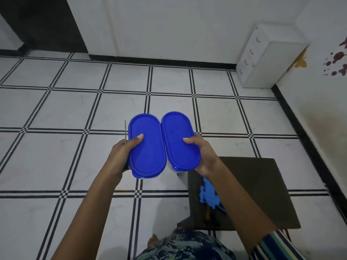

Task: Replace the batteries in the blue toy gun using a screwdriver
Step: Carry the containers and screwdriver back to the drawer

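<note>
I hold two oval containers with blue lids side by side above the floor. My left hand [124, 152] grips the left container [147, 147] with its thumb on the lid, and also holds a screwdriver [125, 131] whose thin metal shaft sticks up beside the lid. My right hand [201, 154] grips the right container [179, 141], thumb on top. The blue toy gun [208, 194] lies on a dark brown stool [262, 188] below my right forearm, partly hidden by it. What the containers hold is hidden.
White floor tiles with black lines [75, 109] spread all around. A small white drawer unit [266, 59] stands in the far right corner against a wall with flower stickers [336, 62]. A dark doorway [43, 23] is at the far left.
</note>
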The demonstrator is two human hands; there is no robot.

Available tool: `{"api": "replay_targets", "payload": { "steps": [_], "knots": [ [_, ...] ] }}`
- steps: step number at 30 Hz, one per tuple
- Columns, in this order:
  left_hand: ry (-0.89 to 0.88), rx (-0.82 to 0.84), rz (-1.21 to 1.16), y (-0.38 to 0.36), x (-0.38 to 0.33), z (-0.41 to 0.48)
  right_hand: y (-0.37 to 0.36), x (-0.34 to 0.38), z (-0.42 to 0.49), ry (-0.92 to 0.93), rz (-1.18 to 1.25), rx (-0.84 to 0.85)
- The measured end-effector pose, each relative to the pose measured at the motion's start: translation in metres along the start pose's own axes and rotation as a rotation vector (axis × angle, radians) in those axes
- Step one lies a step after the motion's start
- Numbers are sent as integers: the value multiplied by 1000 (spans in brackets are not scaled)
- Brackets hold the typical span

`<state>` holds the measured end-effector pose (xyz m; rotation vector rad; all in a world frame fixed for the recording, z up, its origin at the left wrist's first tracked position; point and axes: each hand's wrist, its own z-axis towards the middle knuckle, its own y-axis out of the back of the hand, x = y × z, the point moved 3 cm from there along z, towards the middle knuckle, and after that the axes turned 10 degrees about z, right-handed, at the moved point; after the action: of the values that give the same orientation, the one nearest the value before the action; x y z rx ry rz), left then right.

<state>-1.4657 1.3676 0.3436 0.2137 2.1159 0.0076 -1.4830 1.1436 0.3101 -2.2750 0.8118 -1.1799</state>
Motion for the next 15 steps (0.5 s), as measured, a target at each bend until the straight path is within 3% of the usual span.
{"api": "replay_targets", "payload": {
  "steps": [8, 15],
  "knots": [
    [20, 69, -11, 27, -38, 62, -35, 21, 56, 35, -31, -111],
    [40, 68, 52, 37, -89, 176, -61, 71, 154, 52, -22, -193]
  ]
}}
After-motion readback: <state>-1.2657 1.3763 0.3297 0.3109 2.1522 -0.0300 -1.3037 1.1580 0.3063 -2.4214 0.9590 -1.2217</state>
